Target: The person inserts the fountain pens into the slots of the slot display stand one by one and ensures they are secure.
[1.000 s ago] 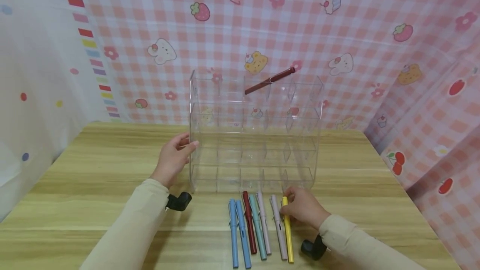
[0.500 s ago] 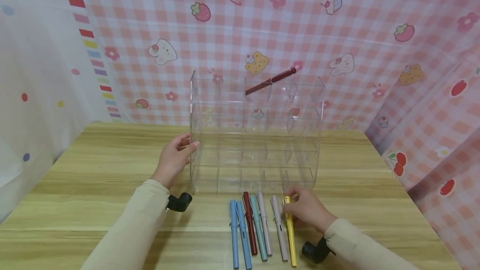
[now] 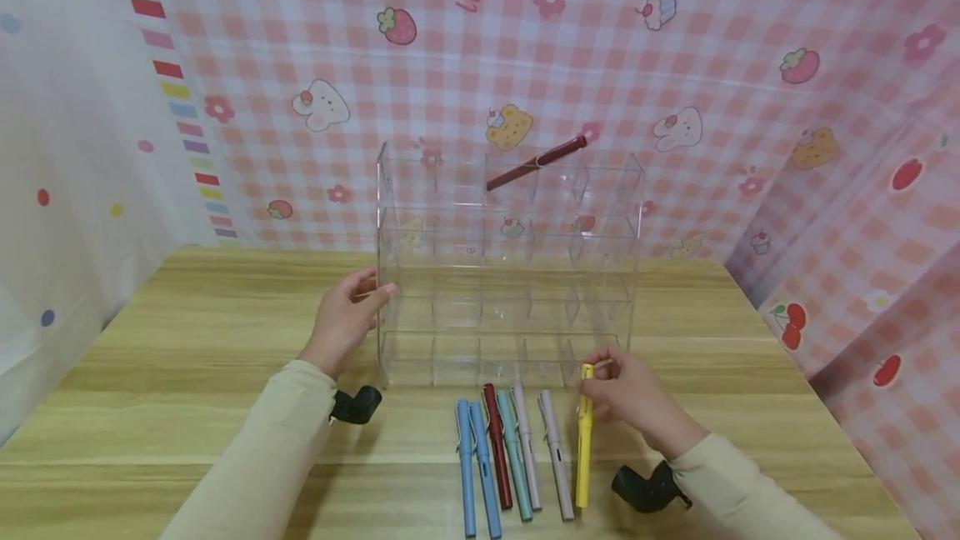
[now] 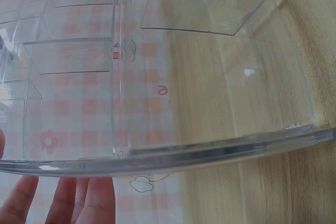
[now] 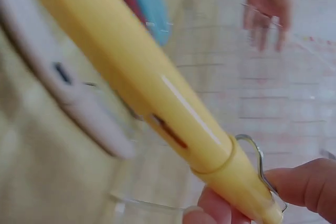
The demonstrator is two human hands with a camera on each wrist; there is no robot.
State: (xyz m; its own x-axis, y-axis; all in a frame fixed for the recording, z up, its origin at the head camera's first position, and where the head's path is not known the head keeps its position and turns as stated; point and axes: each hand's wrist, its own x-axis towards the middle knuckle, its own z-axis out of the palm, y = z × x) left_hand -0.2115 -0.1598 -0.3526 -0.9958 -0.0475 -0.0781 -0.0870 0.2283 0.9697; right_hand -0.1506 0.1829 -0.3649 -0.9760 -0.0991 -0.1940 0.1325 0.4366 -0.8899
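A clear acrylic rack [image 3: 506, 301] with divided tiers stands upright on the table. My left hand [image 3: 341, 319] holds its left side panel, the thumb in front and the fingers [image 4: 63, 198] on the panel's outer side. Between thumb and fingers, my right hand [image 3: 630, 394] pinches a yellow pen [image 3: 583, 448] by its clipped cap, in front of the rack's lower right corner. The right wrist view shows that pen's barrel [image 5: 157, 87] close up, slanting across. A dark red pen [image 3: 536, 163] lies slanted across the rack's top tier.
Left of the yellow pen, several pens lie side by side: two blue pens [image 3: 467, 473], a dark red pen [image 3: 497, 448], a teal pen [image 3: 515, 461] and two pale lilac pens [image 3: 557, 457]. A pink checked cloth [image 3: 450, 65] hangs behind the wooden table [image 3: 225, 332].
My right hand has moved up and slightly right with the yellow pen, which now stands apart from the nearest lilac pen. My left hand stays at the rack's side.
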